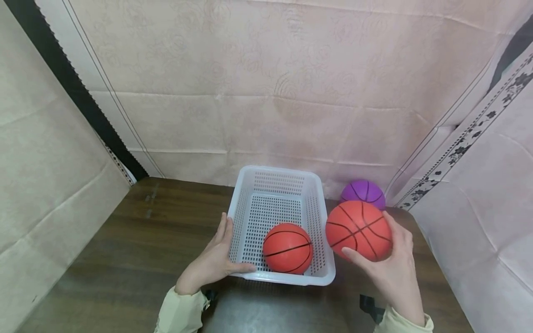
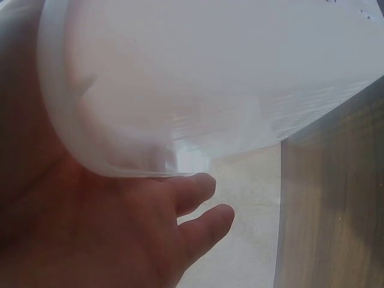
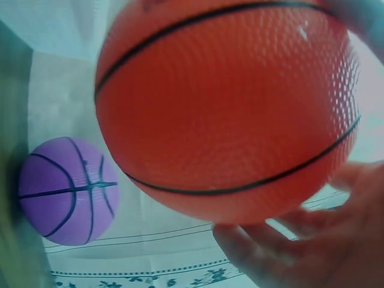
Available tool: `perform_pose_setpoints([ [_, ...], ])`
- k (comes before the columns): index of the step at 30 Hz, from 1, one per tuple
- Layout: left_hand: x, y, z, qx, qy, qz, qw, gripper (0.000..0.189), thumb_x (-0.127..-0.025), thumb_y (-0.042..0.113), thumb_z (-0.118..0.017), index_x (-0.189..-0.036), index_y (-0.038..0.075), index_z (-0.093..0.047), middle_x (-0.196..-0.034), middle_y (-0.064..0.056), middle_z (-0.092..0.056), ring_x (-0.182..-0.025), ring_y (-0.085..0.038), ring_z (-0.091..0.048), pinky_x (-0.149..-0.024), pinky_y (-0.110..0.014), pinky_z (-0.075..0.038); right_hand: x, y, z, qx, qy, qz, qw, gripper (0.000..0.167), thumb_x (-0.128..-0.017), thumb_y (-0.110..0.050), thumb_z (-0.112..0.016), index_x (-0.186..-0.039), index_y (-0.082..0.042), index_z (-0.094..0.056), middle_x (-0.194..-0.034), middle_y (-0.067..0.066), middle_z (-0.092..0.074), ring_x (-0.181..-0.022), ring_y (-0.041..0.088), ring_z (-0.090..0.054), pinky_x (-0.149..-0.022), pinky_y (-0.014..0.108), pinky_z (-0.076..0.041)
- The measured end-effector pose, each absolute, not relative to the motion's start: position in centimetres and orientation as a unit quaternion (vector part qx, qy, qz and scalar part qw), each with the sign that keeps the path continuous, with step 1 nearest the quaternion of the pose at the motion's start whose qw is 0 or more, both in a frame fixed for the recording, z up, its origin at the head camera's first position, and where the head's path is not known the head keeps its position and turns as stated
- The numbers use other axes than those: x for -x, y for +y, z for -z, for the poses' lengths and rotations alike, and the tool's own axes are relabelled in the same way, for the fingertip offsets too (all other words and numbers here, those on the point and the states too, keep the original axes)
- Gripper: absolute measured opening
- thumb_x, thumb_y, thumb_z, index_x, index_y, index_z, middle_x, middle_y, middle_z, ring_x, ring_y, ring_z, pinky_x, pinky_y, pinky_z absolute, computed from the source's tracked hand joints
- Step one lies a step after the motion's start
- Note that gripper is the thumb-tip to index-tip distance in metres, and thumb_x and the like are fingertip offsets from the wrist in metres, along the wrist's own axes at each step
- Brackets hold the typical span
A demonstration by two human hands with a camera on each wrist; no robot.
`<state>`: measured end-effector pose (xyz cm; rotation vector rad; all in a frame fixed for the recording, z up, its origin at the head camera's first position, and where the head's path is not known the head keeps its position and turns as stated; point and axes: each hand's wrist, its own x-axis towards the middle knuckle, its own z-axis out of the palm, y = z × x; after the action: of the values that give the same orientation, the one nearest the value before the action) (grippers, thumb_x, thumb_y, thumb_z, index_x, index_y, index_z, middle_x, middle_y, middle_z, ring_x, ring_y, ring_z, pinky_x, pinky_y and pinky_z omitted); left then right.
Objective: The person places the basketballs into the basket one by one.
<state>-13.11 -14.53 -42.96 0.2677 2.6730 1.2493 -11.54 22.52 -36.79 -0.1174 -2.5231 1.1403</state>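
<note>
A white plastic basket point(image 1: 275, 277) with slotted walls stands on the wooden table, and one orange toy basketball point(image 1: 287, 248) lies inside near its front right corner. My left hand point(image 1: 213, 259) holds the basket's front left corner, thumb over the front rim and fingers along the outer left wall; the left wrist view shows these fingers point(image 2: 207, 231) by the rim. To the right of the basket, my right hand point(image 1: 389, 263) grips a second orange toy basketball point(image 1: 359, 230) between thumb and fingers. It overlaps the basket's right edge closely in the head view.
Behind the held ball, a purple toy basketball point(image 1: 363, 192) sits at the table's back right, near the cloth wall. Pale patterned cloth point(image 1: 266, 92) hangs behind and on both sides. Brown wooden tabletop point(image 1: 137, 249) extends left of the basket.
</note>
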Motion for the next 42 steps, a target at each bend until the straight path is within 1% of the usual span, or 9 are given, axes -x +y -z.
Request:
perform_pose_setpoints([
  [6,13.1,-14.6,43.1,-0.088,0.899,-0.42,0.089,0.136,-0.067,0.05,-0.085,-0.154,0.006,0.009,-0.159,-0.007,0.024,-0.146,-0.04,-0.005,-0.108,-0.064,-0.02,11.0,21.8,36.7,-0.04,-0.905,-0.391,0.165,0.111,-0.056,-0.044,-0.094,-0.149,-0.041,-0.032,-0.14,0.008,-0.037,-0.119,0.03,-0.044,-0.086,0.065,-0.044],
  [9,13.0,-14.6,43.2,-0.087,0.899,-0.421,0.089,0.136,-0.067,0.051,-0.085,-0.154,0.006,0.009,-0.159,-0.007,0.024,-0.145,-0.04,-0.005,-0.108,-0.064,-0.02,11.0,21.4,36.9,-0.08,-0.906,-0.384,0.16,0.11,-0.055,-0.044,-0.094,-0.148,-0.038,-0.035,-0.14,0.007,-0.037,-0.12,0.029,-0.043,-0.085,0.065,-0.045],
  [13,13.0,-14.6,43.3,-0.09,0.898,-0.422,0.087,0.136,-0.067,0.051,-0.085,-0.154,0.006,0.009,-0.159,-0.008,0.023,-0.145,-0.041,-0.005,-0.107,-0.065,-0.02,11.1,20.9,37.1,-0.12,-0.906,-0.368,0.174,0.111,-0.053,-0.042,-0.096,-0.147,-0.032,-0.038,-0.142,0.007,-0.035,-0.123,0.027,-0.038,-0.084,0.064,-0.046],
  [22,13.0,-14.6,43.1,-0.092,0.897,-0.423,0.085,0.135,-0.068,0.049,-0.085,-0.154,0.006,0.01,-0.159,-0.007,0.024,-0.145,-0.041,-0.005,-0.108,-0.065,-0.019,11.0,19.4,36.8,-0.146,-0.911,-0.339,0.183,0.113,-0.053,-0.049,-0.094,-0.149,-0.03,-0.037,-0.145,0.008,-0.033,-0.124,0.029,-0.031,-0.08,0.066,-0.046],
  [29,13.1,-14.6,43.2,-0.09,0.896,-0.426,0.085,0.135,-0.068,0.049,-0.086,-0.155,0.007,0.009,-0.159,-0.007,0.023,-0.145,-0.041,-0.006,-0.107,-0.065,-0.019,11.0,18.5,36.9,-0.156,-0.916,-0.325,0.175,0.117,-0.053,-0.053,-0.092,-0.151,-0.027,-0.034,-0.148,0.01,-0.03,-0.125,0.032,-0.03,-0.084,0.066,-0.042],
  [32,13.1,-14.7,43.2,-0.092,0.896,-0.426,0.085,0.136,-0.067,0.05,-0.085,-0.155,0.007,0.009,-0.159,-0.007,0.023,-0.145,-0.041,-0.006,-0.107,-0.065,-0.02,10.9,18.4,37.0,-0.161,-0.918,-0.325,0.159,0.118,-0.058,-0.054,-0.089,-0.154,-0.026,-0.028,-0.149,0.011,-0.029,-0.126,0.032,-0.03,-0.085,0.066,-0.043],
  [36,13.1,-14.7,43.3,-0.091,0.894,-0.43,0.09,0.136,-0.067,0.051,-0.085,-0.155,0.008,0.009,-0.159,-0.006,0.023,-0.146,-0.041,-0.005,-0.108,-0.064,-0.02,10.8,18.3,37.0,-0.164,-0.92,-0.329,0.135,0.111,-0.069,-0.051,-0.084,-0.156,-0.029,-0.018,-0.153,0.01,-0.024,-0.129,0.032,-0.029,-0.087,0.067,-0.042],
  [38,13.1,-14.7,43.3,-0.09,0.893,-0.431,0.092,0.135,-0.068,0.05,-0.085,-0.155,0.008,0.009,-0.159,-0.006,0.023,-0.146,-0.04,-0.004,-0.108,-0.064,-0.019,10.7,18.3,37.0,-0.165,-0.921,-0.329,0.125,0.102,-0.078,-0.046,-0.079,-0.156,-0.031,-0.015,-0.155,0.009,-0.02,-0.133,0.032,-0.026,-0.09,0.068,-0.039],
  [42,13.2,-14.7,43.2,-0.089,0.896,-0.425,0.091,0.133,-0.068,0.052,-0.084,-0.155,0.007,0.007,-0.159,-0.005,0.024,-0.146,-0.038,-0.001,-0.109,-0.063,-0.02,10.8,18.4,36.9,-0.171,-0.925,-0.323,0.108,0.078,-0.095,-0.037,-0.063,-0.156,-0.03,-0.016,-0.158,0.009,-0.016,-0.138,0.036,-0.017,-0.098,0.069,-0.027],
])
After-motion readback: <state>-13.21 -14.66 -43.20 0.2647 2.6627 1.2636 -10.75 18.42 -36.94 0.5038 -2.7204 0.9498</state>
